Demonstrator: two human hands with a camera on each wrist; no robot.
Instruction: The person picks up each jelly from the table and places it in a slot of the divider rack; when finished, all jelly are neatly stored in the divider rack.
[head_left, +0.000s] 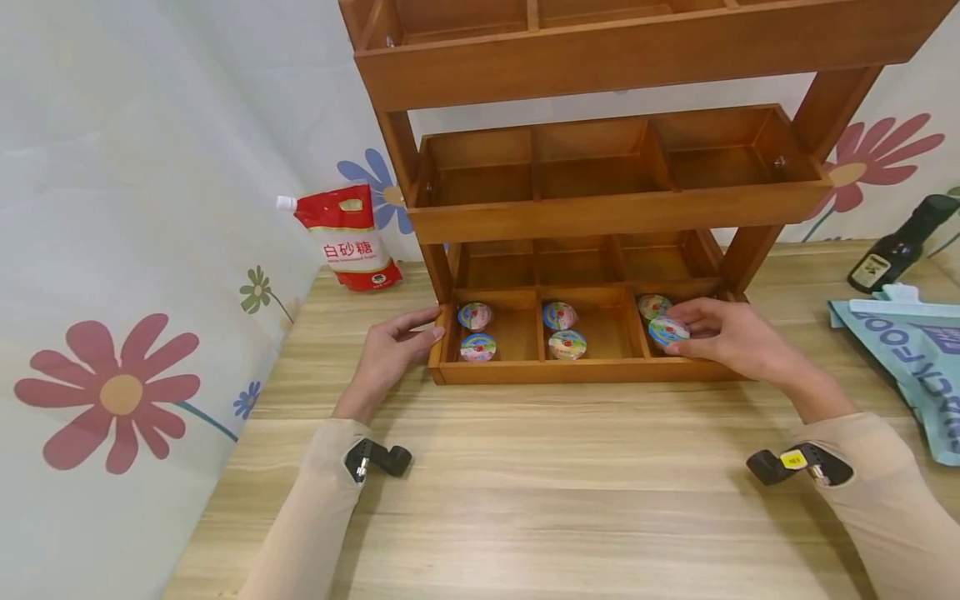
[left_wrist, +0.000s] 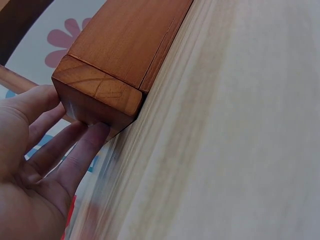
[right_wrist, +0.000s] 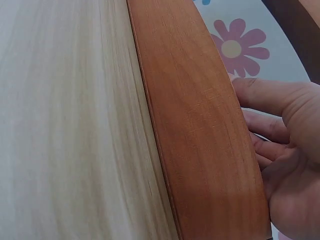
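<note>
In the head view, my right hand (head_left: 738, 337) pinches a small jelly cup with a blue-rimmed printed lid (head_left: 667, 331) in the bottom tier's right compartment. Behind that cup sits another jelly cup (head_left: 654, 306). The wooden front board (right_wrist: 200, 120) hides the cup and fingertips from the right wrist camera. My left hand (head_left: 393, 350) touches the left end of the wooden shelf (head_left: 525, 373), its fingers fairly straight against the side in the left wrist view. The left compartment holds two jelly cups (head_left: 477, 347), and the middle one holds two more (head_left: 567, 344).
Left of the shelf, a red and white sugar pouch (head_left: 352, 242) leans by the wall. To the right are a dark bottle (head_left: 896, 250) and a light-blue snack bag (head_left: 907, 358) with a clip. More divided wooden tiers (head_left: 615, 208) rise above; wood-grain tabletop (head_left: 555, 483) lies in front.
</note>
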